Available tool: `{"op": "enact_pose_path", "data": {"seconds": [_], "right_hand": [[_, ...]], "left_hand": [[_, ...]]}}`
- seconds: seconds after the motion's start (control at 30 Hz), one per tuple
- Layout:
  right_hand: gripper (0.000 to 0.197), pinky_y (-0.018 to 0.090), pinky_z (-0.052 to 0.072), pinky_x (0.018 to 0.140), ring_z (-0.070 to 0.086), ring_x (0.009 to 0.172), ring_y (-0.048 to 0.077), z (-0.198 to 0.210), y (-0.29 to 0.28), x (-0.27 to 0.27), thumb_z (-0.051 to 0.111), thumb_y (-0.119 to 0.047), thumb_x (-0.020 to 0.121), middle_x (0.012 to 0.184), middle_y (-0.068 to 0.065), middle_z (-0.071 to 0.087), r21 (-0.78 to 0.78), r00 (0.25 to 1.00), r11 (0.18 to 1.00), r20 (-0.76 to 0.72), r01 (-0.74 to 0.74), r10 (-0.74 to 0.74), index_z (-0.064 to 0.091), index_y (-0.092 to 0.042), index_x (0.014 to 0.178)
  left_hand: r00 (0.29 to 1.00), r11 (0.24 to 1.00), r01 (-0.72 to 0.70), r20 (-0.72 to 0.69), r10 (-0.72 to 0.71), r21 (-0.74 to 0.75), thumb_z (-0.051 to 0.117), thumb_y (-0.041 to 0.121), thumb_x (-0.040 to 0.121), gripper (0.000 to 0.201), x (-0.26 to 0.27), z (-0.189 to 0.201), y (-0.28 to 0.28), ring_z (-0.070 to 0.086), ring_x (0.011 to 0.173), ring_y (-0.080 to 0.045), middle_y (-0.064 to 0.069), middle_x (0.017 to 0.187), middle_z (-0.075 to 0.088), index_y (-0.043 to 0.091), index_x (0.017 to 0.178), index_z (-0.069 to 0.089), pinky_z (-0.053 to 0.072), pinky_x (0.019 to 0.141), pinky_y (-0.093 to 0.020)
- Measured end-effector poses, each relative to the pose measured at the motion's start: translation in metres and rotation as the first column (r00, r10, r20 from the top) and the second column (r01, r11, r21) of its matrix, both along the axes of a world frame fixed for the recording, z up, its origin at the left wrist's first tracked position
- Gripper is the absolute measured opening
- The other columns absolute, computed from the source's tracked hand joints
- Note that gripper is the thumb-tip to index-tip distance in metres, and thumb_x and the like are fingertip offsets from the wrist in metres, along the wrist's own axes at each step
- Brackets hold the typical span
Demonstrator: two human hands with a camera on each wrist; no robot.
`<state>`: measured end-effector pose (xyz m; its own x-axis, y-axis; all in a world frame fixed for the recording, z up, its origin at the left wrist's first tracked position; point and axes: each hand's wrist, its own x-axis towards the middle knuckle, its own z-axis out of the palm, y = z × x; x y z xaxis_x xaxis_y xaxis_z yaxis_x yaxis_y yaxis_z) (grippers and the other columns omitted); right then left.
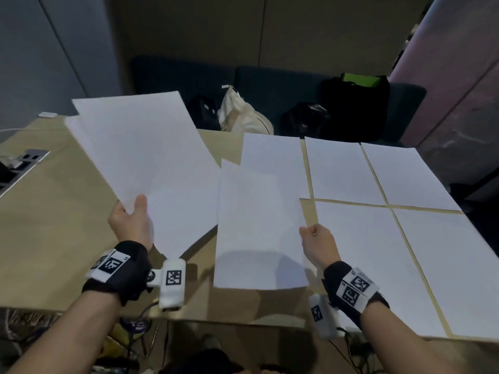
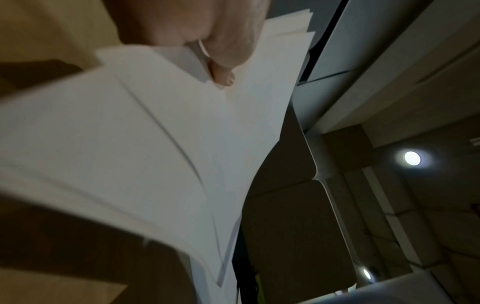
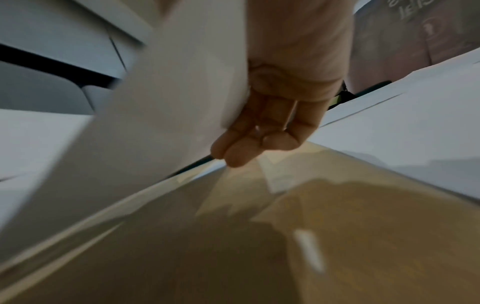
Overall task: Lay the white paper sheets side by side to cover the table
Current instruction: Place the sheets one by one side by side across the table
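Two hands grip paper: my right hand (image 1: 318, 245) pinches a single sheet (image 1: 259, 228) above the table (image 1: 54, 217) beside five laid sheets (image 1: 383, 201), my left hand (image 1: 132, 222) clasping the spare stack (image 1: 145, 155).

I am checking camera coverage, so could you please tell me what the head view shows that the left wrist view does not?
Head view only: five flat white paper sheets laid on the tan wooden table, and the right hand pinching a single white sheet.
Left wrist view only: a round ceiling light.
Both: the left hand gripping the white paper stack.
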<state>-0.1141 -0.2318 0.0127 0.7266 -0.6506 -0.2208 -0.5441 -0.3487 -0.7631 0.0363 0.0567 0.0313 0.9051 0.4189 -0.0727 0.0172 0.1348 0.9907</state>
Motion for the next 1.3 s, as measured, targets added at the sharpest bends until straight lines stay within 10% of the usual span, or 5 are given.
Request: {"op": "enact_pose_path", "data": {"seconds": [0.33,0.6,0.77,0.93,1.3], "right_hand": [[0.034,0.029,0.034,0.057,0.047,0.071,0.028,-0.020,0.011,-0.050,0.044,-0.021,0.089,0.081,0.010,0.050,-0.220,0.923,0.955,-0.370,-0.199,0.107,0.031,-0.018,0.058],[0.029,0.030,0.044,0.071,0.062,0.091,0.032,-0.004,0.010,-0.061,0.042,-0.033,0.086,0.098,0.012,0.063,-0.296,0.826,0.902,-0.554,-0.313,0.104,0.054,-0.008,0.089],[0.038,0.034,0.042,0.083,0.054,0.111,0.029,0.020,0.021,-0.050,0.043,-0.029,0.092,0.123,0.012,0.054,-0.527,0.785,0.617,-0.560,-0.584,0.264,0.043,-0.007,0.123],[0.063,0.043,0.020,0.116,0.021,0.143,0.028,-0.001,0.046,-0.033,0.057,-0.040,0.087,0.157,0.006,0.021,-0.274,0.478,0.396,-0.586,-0.877,0.654,0.032,-0.027,0.144],[0.075,0.056,0.009,0.115,0.000,0.148,0.030,-0.024,0.036,-0.029,0.055,-0.053,0.084,0.161,0.001,0.001,-0.215,0.580,0.577,-0.576,-0.788,0.577,0.018,-0.038,0.147]], "left_hand": [[0.990,0.992,-0.112,0.075,0.116,-0.061,0.055,0.011,0.086,0.006,-0.022,-0.005,0.008,0.053,0.067,-0.001,0.010,0.078,0.057,0.015,0.082,0.056,0.046,0.071,-0.017],[0.995,0.993,-0.091,0.044,0.095,-0.076,0.055,0.008,0.088,0.004,-0.040,-0.016,0.005,0.054,0.072,-0.004,0.009,0.078,0.056,0.011,0.085,0.057,0.046,0.075,-0.018],[0.997,0.993,-0.078,0.023,0.080,-0.091,0.055,0.007,0.088,0.010,-0.040,-0.018,0.007,0.053,0.071,-0.004,0.009,0.078,0.056,0.014,0.080,0.055,0.045,0.068,-0.011],[1.000,0.996,-0.015,-0.005,0.015,-0.086,0.056,0.007,0.088,0.015,-0.035,-0.023,0.008,0.059,0.081,-0.007,0.011,0.086,0.061,0.020,0.080,0.058,0.046,0.079,-0.020],[0.999,0.996,0.044,-0.027,-0.046,-0.077,0.055,0.006,0.089,0.028,-0.040,-0.027,0.003,0.059,0.094,-0.017,0.005,0.092,0.063,-0.002,0.115,0.058,0.045,0.084,-0.025]]}}
